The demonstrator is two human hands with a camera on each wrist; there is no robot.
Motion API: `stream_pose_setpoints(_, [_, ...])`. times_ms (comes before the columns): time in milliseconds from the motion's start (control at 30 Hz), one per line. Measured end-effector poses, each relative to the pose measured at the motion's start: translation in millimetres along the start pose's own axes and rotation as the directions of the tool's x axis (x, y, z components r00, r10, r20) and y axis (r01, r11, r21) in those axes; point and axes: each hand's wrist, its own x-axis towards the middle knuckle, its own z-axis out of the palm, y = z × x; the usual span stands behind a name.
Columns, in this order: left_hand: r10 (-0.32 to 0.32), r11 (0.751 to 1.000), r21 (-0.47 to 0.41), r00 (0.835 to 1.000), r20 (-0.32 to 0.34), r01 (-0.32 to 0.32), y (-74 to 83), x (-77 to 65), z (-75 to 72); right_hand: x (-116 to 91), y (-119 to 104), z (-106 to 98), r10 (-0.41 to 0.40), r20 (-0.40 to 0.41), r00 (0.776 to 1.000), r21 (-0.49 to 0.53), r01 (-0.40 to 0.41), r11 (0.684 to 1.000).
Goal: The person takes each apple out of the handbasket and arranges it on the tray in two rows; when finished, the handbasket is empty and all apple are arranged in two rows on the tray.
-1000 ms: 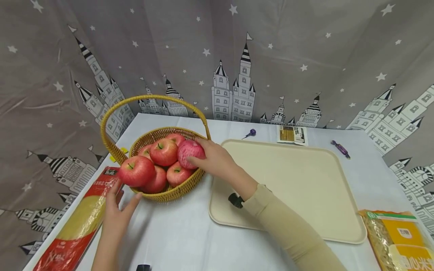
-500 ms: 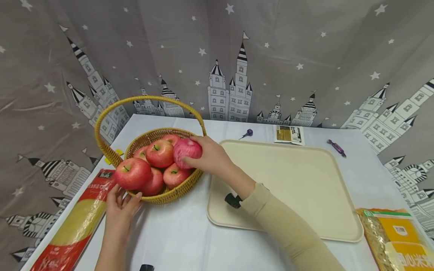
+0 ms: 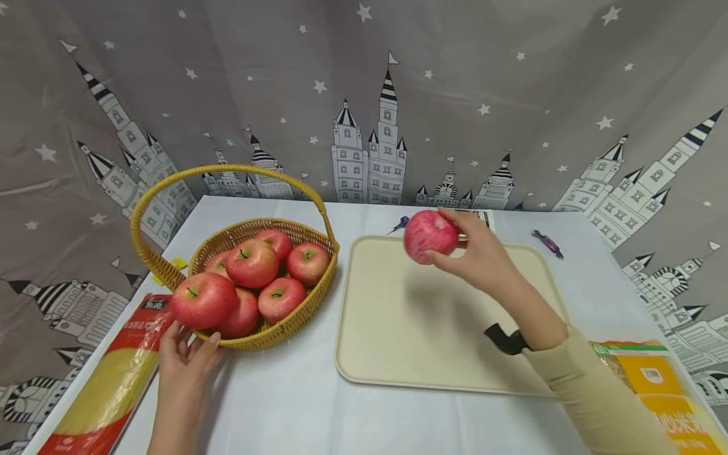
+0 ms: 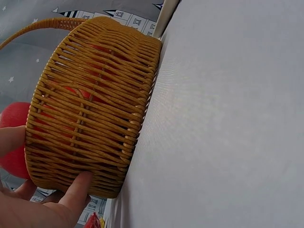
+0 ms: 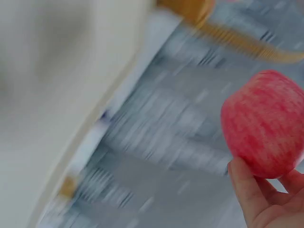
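Note:
My right hand (image 3: 483,253) holds a red apple (image 3: 429,237) in the air above the back part of a cream tray (image 3: 387,335), thumb and fingers round its side. In the right wrist view the apple (image 5: 263,126) sits at the fingertips. On the left stands a yellow wicker basket (image 3: 309,306) with a tall hoop handle and several apples (image 3: 253,262) inside. My left hand (image 3: 184,379) grips the basket's near left side, just below an apple (image 3: 205,300) that bulges over the rim. The left wrist view has the fingers against the woven wall (image 4: 95,118).
A long red and yellow packet (image 3: 108,385) lies along the table's left edge. An orange bag (image 3: 654,379) is at the right, partly behind my sleeve. Behind the tray lie a purple lollipop (image 3: 402,222), a small packet (image 3: 485,218) and a purple wrapped candy (image 3: 548,244).
My right hand has lifted the apple out of the basket and carried it right, over the tray. My left hand has closed in on the basket's side.

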Motion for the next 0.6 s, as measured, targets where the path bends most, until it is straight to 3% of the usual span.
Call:
stream_pose_setpoints(167, [-0.017, 1.0, -0.013, 1.0, -0.012, 0.017, -1.9, 2.7, 0.0, -6, 81, -45, 0.153, -0.079, 0.985, -0.2, -0.166, 0.966])
stream_pose_setpoints(300, [-0.02, 1.0, -0.006, 1.0, -0.015, 0.02, -1.9, 3.4, -1.5, -13, 134, -62, 0.268, -0.115, 0.956, -0.255, -0.289, 0.923])
stream_pose_setpoints(433, [-0.032, 0.999, -0.023, 0.999, -0.014, 0.031, -0.6, 3.6, -1.1, -20, 162, -67, 0.337, -0.108, 0.935, -0.296, -0.354, 0.887])
stream_pose_setpoints(600, [-0.018, 0.998, -0.053, 1.0, -0.015, 0.018, -0.2, 1.9, 1.2, -22, 172, -68, 0.354, -0.109, 0.929, -0.317, -0.37, 0.873])
